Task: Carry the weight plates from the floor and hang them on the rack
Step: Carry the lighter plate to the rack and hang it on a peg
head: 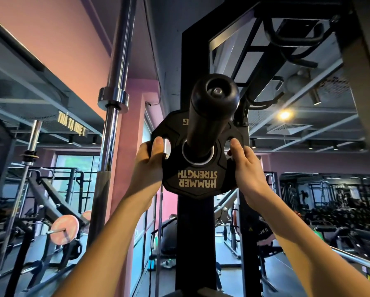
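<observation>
From the head camera, you are looking up at a black weight plate [198, 166] threaded onto the rack's storage peg [212, 108], the peg passing through the plate's centre hole and jutting toward you with its rounded end cap. The plate hangs upside down, its "HAMMER STRENGTH" lettering inverted. Your left hand [146, 159] grasps the plate's left edge, thumb hooked at the grip slot there. Your right hand [247, 166] grasps the right edge the same way, thumb at the opposite slot. Behind the plate stands the black rack upright [194, 232]. To the left, a chrome barbell [115, 86] stands upright, and farther down a pink plate [65, 230] sits on another bar.
</observation>
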A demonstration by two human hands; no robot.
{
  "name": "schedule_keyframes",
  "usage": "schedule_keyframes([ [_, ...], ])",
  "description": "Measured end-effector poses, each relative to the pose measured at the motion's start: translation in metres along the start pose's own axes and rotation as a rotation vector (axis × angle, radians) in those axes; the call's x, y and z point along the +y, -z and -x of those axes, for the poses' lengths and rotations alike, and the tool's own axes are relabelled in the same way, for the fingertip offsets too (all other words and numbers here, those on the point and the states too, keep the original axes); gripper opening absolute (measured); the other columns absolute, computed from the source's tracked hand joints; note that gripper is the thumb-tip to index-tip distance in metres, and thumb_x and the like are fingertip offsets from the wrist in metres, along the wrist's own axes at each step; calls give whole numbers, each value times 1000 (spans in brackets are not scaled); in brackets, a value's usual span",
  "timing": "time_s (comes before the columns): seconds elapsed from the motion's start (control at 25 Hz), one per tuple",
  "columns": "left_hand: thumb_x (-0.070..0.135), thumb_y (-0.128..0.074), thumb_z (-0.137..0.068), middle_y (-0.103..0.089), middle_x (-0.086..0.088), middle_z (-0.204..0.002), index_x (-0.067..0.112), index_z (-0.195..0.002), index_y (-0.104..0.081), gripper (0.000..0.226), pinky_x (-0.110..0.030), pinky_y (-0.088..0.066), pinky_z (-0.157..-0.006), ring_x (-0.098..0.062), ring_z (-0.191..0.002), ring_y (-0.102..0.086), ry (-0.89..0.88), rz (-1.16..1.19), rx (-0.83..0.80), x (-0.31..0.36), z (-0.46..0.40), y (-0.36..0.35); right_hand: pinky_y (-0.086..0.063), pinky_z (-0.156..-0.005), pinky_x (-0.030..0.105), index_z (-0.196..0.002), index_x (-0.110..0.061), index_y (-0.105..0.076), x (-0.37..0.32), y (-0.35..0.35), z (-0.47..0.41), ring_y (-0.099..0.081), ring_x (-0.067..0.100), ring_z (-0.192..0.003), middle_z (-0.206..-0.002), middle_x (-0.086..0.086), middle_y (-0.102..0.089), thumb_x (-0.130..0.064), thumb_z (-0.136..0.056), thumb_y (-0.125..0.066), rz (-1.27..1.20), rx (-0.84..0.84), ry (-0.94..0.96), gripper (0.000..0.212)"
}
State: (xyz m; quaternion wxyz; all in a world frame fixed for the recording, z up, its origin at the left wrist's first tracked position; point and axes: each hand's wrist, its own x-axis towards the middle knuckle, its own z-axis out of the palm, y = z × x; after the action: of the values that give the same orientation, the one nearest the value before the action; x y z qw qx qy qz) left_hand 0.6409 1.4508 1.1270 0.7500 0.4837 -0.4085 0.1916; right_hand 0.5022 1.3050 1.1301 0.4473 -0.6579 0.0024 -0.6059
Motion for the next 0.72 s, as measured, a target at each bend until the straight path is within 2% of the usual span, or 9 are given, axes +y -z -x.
schedule_keyframes([
  [0.08,51,-41,-100,-65,5,-85,33,-88,-55,26,-30,-49,-63,-10,-80,-64,-22,-88,-34,4,4,6,-55,-58,29,-102,-17,-56,-3,4,6,-64,14,-78,-92,3,-63,-57,-97,-42,69,-45,-18,43],
  [0.12,48,-41,-101,-65,3,-85,31,-88,-55,25,-32,-52,-62,-14,-79,-65,-29,-122,-67,4,8,10,-54,-53,29,-108,-18,-54,-4,7,12,-67,15,-78,-96,2,-64,-59,-97,-40,113,-71,-29,45],
  [0.2,40,-43,-103,-69,7,-86,32,-95,-58,19,-25,-56,-53,-15,-69,-70,-23,-140,-124,2,22,22,-55,-51,28,-119,-21,-51,-6,15,30,-68,14,-75,-100,-3,-64,-61,-96,-39,217,-100,-36,47],
  [0.28,38,-48,-102,-70,9,-93,31,-107,-59,14,-15,-53,-47,-7,-58,-71,34,-129,-122,0,45,37,-57,-57,32,-122,-18,-52,-7,23,54,-66,13,-72,-99,-3,-64,-61,-95,-41,282,-84,-46,52],
  [0.44,34,-52,-101,-71,3,-95,31,-99,-62,11,-13,-50,-49,-7,-63,-71,168,-131,-146,-12,113,80,-55,-64,38,-103,-19,-61,-10,45,127,-65,9,-67,-89,-4,-66,-57,-96,-47,286,-23,-51,41],
  [0.52,33,-52,-100,-73,7,-87,33,-91,-64,15,-13,-49,-50,-8,-65,-72,229,-132,-167,-19,163,103,-53,-60,34,-97,-18,-64,-10,56,178,-64,10,-66,-78,-7,-67,-52,-96,-50,238,-31,-91,38],
  [0.64,26,-52,-102,-71,8,-74,30,-83,-66,24,-16,-49,-51,-6,-59,-68,362,-131,-183,-36,243,138,-51,-57,25,-86,-23,-68,-1,73,266,-65,11,-68,-74,-8,-69,-51,-94,-51,229,-34,-210,33],
  [0.72,27,-51,-102,-72,7,-73,30,-82,-67,26,-17,-48,-52,-6,-60,-67,467,-155,-201,-50,299,163,-50,-56,23,-81,-24,-67,11,84,324,-63,10,-65,-70,-9,-69,-39,-100,-51,239,-2,-282,29],
])
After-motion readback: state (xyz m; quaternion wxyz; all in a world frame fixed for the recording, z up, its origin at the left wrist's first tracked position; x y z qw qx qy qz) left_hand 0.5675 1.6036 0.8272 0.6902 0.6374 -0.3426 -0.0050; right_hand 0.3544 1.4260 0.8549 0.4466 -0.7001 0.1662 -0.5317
